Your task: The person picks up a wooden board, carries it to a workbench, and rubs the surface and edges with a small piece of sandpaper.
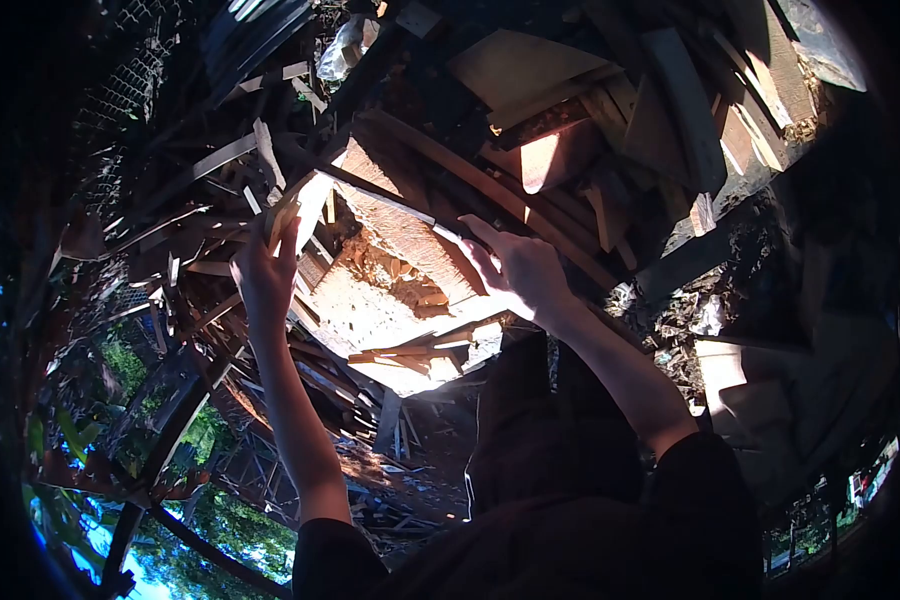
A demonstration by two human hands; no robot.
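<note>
Wood scrap pile everywhere; left hand grips thin strip, right hand clasps broad plank edge, 2 hands steadying it.

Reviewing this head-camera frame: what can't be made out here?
- Left hand: fingertips sit among wood strips; what it grips is unclear.
- Right hand: palm faces away, so its contact with the broken board is hidden.
- Left edge: deep shadow hides the wire mesh area.
- Lower board: covered by the person's dark clothing.
</note>
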